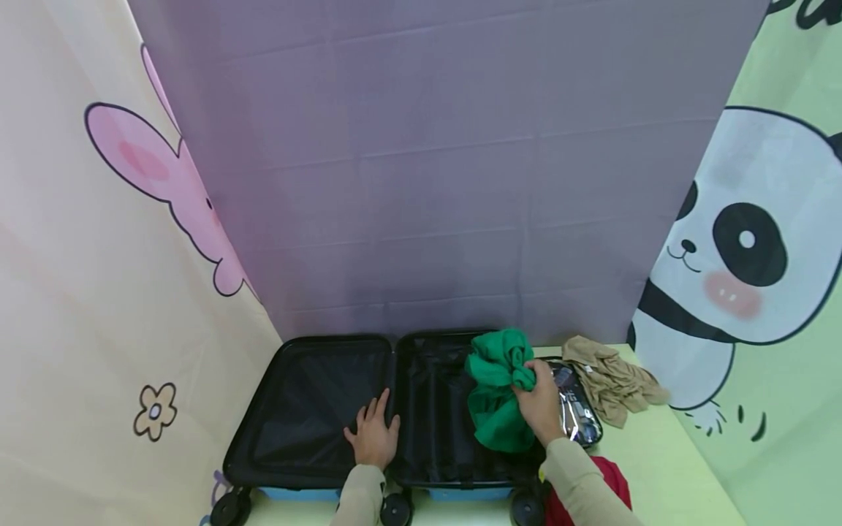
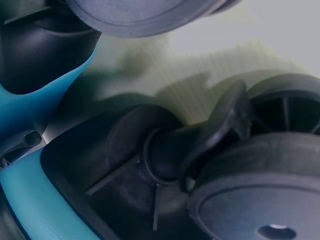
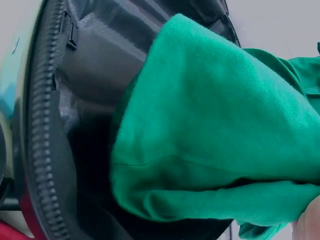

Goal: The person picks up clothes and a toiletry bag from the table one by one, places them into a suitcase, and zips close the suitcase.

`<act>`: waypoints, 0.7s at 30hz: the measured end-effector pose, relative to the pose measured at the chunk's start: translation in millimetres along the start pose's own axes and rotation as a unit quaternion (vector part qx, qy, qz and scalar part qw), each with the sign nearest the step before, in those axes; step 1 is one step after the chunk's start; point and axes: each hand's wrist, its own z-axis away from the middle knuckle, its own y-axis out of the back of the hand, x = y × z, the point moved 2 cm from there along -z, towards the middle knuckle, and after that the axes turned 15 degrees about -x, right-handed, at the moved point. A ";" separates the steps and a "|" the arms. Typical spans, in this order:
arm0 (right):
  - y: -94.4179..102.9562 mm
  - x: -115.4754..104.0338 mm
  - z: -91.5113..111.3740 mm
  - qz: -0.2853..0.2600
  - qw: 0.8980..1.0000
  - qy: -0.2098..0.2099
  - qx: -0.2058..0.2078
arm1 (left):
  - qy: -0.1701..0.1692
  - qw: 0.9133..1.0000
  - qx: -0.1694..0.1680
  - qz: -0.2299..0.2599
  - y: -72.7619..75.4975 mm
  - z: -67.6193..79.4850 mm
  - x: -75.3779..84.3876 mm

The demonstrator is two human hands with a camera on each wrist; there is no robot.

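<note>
From my end I'm looking at a creased mauve-grey sheet (image 1: 427, 168) straight ahead, with a cream wall (image 1: 66, 314) on the left showing a pink bunny (image 1: 197, 212) and a little flower (image 1: 155, 412). Right side's a pale green wall (image 1: 789, 416) with a blushing panda (image 1: 750, 256). Pale yellowish tabletop (image 1: 677, 467) below.

From above, the head camera is looking forward and down at the open suitcase (image 1: 305, 438), standing farthest from it. The left wrist camera is facing the suitcase's wheels (image 2: 257, 192) at close range. The right wrist camera is looking, also closely, along the zipper (image 3: 42, 150) and into the suitcase. The head view is sharing the green cloth (image 3: 215, 120) over the suitcase with the right wrist view, the wheels with the left.
</note>
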 end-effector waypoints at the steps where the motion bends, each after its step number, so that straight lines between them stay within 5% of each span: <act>1: -0.6 0.7 0.7 0.004 1.000 0.003 0.000 | 0.000 1.000 -0.001 0.000 0.0 0.0 0.0; 21: -12.4 16.3 11.9 0.011 0.997 -0.055 -0.046 | 0.000 1.000 -0.002 -0.001 -2.2 -1.4 -2.2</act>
